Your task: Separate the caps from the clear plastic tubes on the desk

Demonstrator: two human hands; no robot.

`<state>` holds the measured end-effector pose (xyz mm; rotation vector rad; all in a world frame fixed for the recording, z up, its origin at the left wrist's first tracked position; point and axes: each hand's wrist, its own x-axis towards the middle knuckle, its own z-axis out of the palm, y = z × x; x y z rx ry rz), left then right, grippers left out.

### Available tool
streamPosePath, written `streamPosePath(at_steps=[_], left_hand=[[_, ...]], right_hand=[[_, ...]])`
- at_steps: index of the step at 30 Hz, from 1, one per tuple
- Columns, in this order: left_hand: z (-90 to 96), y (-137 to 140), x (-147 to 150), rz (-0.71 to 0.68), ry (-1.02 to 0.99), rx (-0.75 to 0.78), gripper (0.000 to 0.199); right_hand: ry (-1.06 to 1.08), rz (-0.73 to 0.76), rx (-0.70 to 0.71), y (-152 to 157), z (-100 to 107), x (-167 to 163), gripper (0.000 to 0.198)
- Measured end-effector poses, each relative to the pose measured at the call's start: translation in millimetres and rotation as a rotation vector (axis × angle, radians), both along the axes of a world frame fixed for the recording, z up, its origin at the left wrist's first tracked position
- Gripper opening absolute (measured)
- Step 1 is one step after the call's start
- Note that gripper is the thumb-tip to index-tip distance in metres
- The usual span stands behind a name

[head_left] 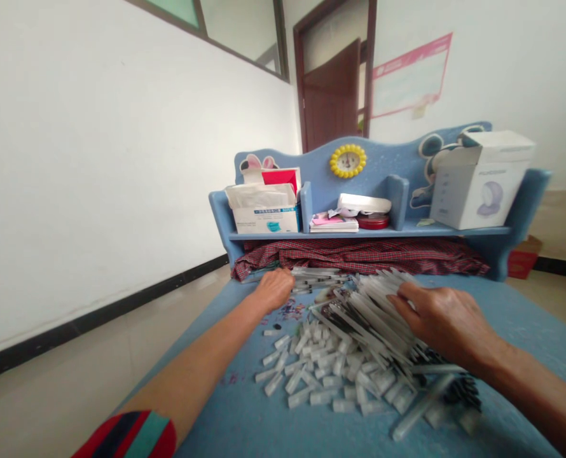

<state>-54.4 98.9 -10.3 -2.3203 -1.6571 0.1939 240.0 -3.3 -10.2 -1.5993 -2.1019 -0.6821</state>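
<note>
My left hand [276, 289] is closed at the back left of the desk, against a row of clear pens [316, 278]; what its fingers hold is hidden. At the right, my right hand [440, 318] pinches the end of a clear pen barrel at the edge of a heap of pen barrels [373, 312]. Dark, thin pieces show among those barrels. In front of the heap lie many short translucent pen caps [331, 369]. Small black plugs [462, 391] are bunched below my right hand, and one thicker clear tube [421, 407] lies near them.
The blue desk [207, 381] has a raised shelf [369, 233] at its back. On it stand a mask box [264, 207], papers [333, 224], a red round tin [373, 221] and a white carton [483, 181]. A checked cloth [359, 256] lies beneath the shelf.
</note>
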Motion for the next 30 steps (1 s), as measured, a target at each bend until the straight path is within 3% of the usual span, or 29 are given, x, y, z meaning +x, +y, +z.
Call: streamPosePath(at_steps=[5,9,17,24,28,30], left_hand=[[3.1,-4.4,3.6,-0.079,0.030,0.051,0.021],[17.8,-30.8,15.8,-0.170,0.028,0.158,0.016],[24.8,-103.3,71.4,-0.524,-0.081,0.306,0.017],[11.9,-103.8,66.7,-0.670,-0.380,0.261,0.022],[4.9,-103.9,58.3,-0.697,-0.470,0.179,0.020],[4.0,-105.3,57.1,-0.697,-0.484,0.171,0.019]], right_hand=[[0.039,0.027,0.014,0.4,-0.3,-0.1,0.036],[0.187,0.089,-0.035,-3.4,3.7,-4.0,0.039],[0.688,0.497,-0.367,-12.7,14.7,-14.8,0.043],[0.895,0.550,-0.656,-14.6,18.1,-12.1,0.032],[0.886,0.643,-0.699,-13.2,16.4,-12.2,0.011],[0.857,0.624,-0.673,-12.2,15.9,-11.7,0.013]])
